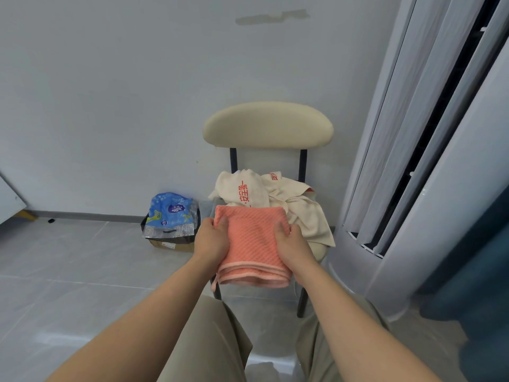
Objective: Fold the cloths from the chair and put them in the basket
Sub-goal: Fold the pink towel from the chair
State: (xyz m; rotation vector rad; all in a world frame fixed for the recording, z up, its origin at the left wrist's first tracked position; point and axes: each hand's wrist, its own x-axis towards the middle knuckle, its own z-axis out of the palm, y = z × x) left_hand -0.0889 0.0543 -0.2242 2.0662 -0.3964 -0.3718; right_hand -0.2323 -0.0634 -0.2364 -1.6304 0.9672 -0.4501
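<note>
- Foreground: the person's knees in khaki trousers [217,340], with both bare forearms reaching forward over them towards the chair [268,125].
- Task object: a pink cloth [252,244], already doubled into a thick rectangle, is held over the front of the chair seat. Its layered hemmed edges face the camera.
- Left hand [210,239]: it grips the cloth's left edge with the thumb lying on top. The fingers go beneath and are hidden.
- Right hand [292,244]: it mirrors this on the right edge, thumb curled over the upper face and palm turned inward.
- Remaining work: a heap of cream cloths [300,213] with red print lies unfolded on the seat behind the pink one. No basket is in view.
- Technique, as judged: keep the two grips level and the hems aligned so the layers do not slide apart. One loose corner hangs at the lower left and should be tucked in before the cloth is carried off.
- Surroundings: a blue plastic pack [170,213] sits on the floor to the left, and a tall white appliance [413,188] stands to the right.
</note>
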